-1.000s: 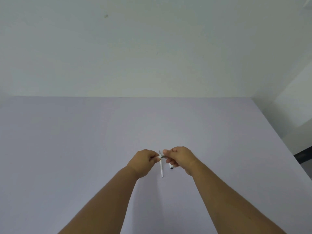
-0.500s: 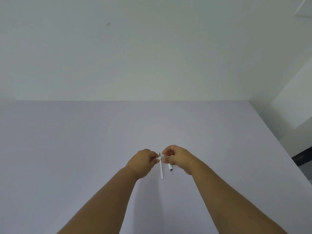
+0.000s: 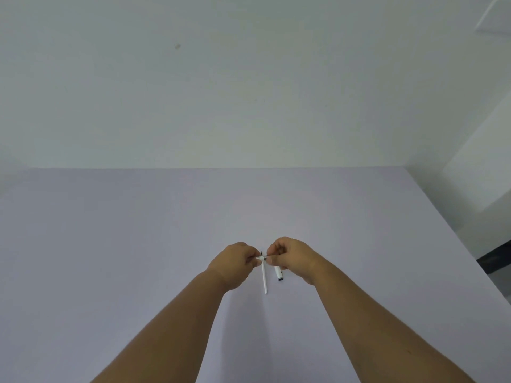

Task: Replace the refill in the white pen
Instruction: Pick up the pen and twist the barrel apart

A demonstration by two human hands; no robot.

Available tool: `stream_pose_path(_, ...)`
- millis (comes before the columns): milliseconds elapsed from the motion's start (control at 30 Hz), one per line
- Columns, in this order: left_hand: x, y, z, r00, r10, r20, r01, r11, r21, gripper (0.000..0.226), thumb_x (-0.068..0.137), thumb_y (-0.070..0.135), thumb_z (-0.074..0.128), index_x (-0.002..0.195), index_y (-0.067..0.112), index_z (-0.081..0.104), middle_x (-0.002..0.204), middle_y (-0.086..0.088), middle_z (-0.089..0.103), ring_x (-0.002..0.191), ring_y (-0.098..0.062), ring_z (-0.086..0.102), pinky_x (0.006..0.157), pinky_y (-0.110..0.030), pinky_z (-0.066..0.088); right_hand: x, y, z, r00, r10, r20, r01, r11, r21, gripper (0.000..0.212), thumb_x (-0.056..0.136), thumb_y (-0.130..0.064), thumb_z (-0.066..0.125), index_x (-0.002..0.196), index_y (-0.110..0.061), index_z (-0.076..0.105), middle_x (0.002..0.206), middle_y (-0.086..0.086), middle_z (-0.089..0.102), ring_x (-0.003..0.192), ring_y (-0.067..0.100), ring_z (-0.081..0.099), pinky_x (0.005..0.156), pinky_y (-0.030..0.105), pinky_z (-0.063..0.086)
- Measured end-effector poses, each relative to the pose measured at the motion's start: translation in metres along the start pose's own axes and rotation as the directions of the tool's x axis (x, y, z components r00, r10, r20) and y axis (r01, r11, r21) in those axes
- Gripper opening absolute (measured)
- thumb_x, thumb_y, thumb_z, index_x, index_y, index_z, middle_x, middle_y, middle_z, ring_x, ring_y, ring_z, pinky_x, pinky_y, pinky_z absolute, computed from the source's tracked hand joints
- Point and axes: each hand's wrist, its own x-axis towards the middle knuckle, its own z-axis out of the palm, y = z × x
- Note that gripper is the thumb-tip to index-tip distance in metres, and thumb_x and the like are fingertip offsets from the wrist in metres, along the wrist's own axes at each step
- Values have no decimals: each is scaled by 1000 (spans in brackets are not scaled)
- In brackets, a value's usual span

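Observation:
My left hand (image 3: 235,264) and my right hand (image 3: 293,258) meet fingertip to fingertip above the lilac table (image 3: 138,244). Both pinch a short white pen part (image 3: 262,257) held crosswise between them; most of it is hidden by the fingers. A thin white refill (image 3: 264,277) with a dark tip runs from the fingertips down toward me, and I cannot tell whether it rests on the table or is held. A stubby white pen piece (image 3: 278,273) with a dark end sticks out from under my right hand.
The table's far edge meets a plain pale wall (image 3: 249,92). Its right edge (image 3: 453,230) runs diagonally, with a drop to a dark floor strip (image 3: 495,258) beyond it.
The hands stay pinched together at the same spot, with the fingers shifting slightly on the pen part. The view has tilted a little, so the table's far edge sits lower in the frame.

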Motion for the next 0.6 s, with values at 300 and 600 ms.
stream_pose_path(300, 1, 1, -3, 1000, -3, 0, 3, 1000, -13, 26, 95, 30, 49, 110, 17, 67, 105, -3, 61, 97, -19, 57, 81, -27, 45, -1, -2, -1, 999, 27, 21, -27, 1000, 9, 9, 76, -22, 72, 83, -20, 66, 85, -3, 65, 74, 13, 59, 76, 32, 53)
stream_pose_path(600, 0, 5, -5, 1000, 0, 12, 0, 1000, -6, 28, 96, 30, 47, 112, 17, 66, 108, -3, 60, 100, -19, 57, 87, -32, 47, -1, -3, -2, 1000, 24, -3, -24, 999, 41, 9, 75, -21, 73, 79, -22, 65, 78, -6, 64, 72, 12, 59, 72, 27, 52)
